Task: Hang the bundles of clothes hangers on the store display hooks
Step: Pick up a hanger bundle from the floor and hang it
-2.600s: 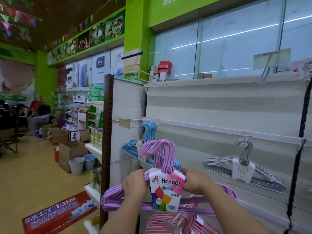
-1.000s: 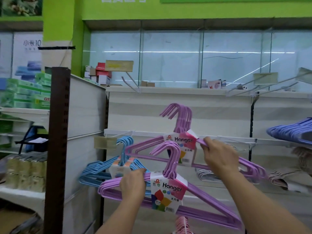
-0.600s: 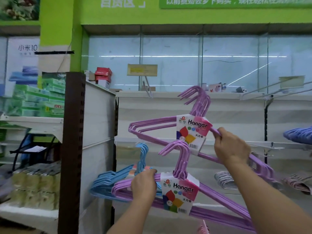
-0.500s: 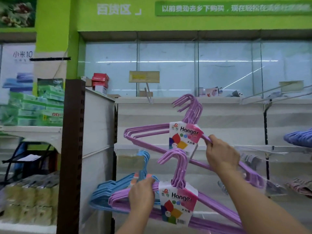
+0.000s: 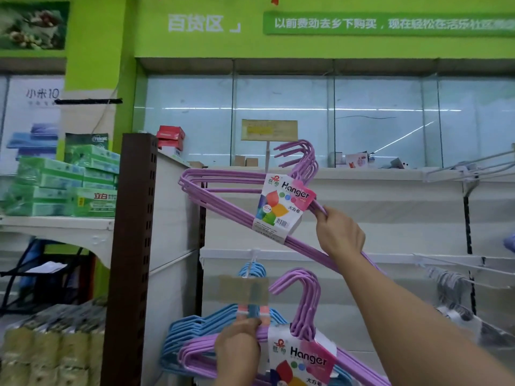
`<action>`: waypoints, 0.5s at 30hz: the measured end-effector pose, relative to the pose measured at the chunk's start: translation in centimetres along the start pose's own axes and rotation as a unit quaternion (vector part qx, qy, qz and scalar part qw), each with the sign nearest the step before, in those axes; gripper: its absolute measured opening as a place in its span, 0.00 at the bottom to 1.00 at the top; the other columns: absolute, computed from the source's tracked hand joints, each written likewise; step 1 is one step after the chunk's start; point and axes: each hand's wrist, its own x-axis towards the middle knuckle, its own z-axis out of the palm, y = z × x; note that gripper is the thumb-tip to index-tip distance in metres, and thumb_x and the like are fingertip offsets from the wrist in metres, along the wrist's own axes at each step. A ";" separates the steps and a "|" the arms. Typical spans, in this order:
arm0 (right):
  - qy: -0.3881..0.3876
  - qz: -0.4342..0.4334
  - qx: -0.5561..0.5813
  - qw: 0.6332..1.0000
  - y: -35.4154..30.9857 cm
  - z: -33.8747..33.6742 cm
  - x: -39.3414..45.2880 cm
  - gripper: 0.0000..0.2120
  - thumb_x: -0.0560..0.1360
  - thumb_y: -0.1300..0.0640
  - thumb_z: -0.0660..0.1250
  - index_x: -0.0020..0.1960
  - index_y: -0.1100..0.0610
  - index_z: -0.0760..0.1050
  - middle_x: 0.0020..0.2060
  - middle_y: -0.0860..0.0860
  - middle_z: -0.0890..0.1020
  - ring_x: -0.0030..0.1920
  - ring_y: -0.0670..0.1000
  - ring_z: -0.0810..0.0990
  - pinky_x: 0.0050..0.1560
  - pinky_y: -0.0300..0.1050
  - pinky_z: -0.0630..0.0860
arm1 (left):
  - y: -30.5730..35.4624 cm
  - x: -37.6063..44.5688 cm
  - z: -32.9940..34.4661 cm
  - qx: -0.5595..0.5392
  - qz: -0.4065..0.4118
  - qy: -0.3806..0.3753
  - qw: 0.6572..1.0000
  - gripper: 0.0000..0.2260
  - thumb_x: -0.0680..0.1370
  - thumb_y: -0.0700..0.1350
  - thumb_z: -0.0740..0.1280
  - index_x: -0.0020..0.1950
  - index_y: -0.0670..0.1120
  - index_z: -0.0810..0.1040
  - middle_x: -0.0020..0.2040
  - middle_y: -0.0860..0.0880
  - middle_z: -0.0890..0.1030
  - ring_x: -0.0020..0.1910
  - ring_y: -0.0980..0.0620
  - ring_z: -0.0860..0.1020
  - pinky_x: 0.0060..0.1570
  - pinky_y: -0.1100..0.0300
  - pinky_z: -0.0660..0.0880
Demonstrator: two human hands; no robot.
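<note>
green boxes, red boxes

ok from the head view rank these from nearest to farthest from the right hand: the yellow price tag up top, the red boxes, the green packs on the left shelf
From the right hand, which grips the raised purple bundle:
1. Yellow price tag, above and slightly left of the hand.
2. Red boxes, farther left on top of the display unit.
3. Green packs, far left on the side shelf.

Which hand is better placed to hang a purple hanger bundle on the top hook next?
Right hand: its raised purple bundle has hooks beside the top display hook. Left hand holds its bundle low.
</note>
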 end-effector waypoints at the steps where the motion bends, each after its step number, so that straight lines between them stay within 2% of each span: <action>1: -0.003 -0.001 0.006 1.000 -0.1 0.1 0.2 0.21 0.81 0.41 0.48 0.53 0.51 0.76 0.48 0.57 0.81 0.44 0.60 0.75 0.43 0.46 0.66 | 0.1 0.3 0.0 0.008 -0.001 -0.008 1.000 0.15 0.82 0.53 0.54 0.68 0.59 0.68 0.68 0.47 0.71 0.66 0.48 0.71 0.64 0.58 0.66; 4: -0.017 -0.025 0.003 1.000 -0.5 0.6 0.5 0.20 0.81 0.41 0.48 0.53 0.49 0.76 0.48 0.56 0.81 0.48 0.61 0.77 0.43 0.46 0.66 | 0.3 0.7 0.0 0.036 0.002 -0.009 0.999 0.15 0.82 0.51 0.52 0.68 0.58 0.69 0.66 0.47 0.73 0.65 0.48 0.72 0.64 0.57 0.67; 10: -0.063 -0.070 -0.015 0.995 -1.5 1.7 0.2 0.17 0.81 0.43 0.50 0.50 0.49 0.75 0.47 0.54 0.81 0.48 0.60 0.77 0.43 0.46 0.67 | 1.3 1.4 0.1 0.028 -0.027 -0.030 0.999 0.15 0.82 0.50 0.53 0.68 0.58 0.69 0.67 0.47 0.71 0.65 0.47 0.71 0.65 0.55 0.67; 15: -0.127 -0.077 -0.020 0.989 -1.7 0.5 1.2 0.14 0.82 0.47 0.52 0.54 0.48 0.75 0.48 0.53 0.81 0.50 0.58 0.77 0.47 0.47 0.69 | 2.0 1.7 0.2 0.051 -0.030 -0.053 0.997 0.16 0.81 0.47 0.57 0.68 0.59 0.69 0.67 0.46 0.71 0.65 0.46 0.71 0.65 0.53 0.68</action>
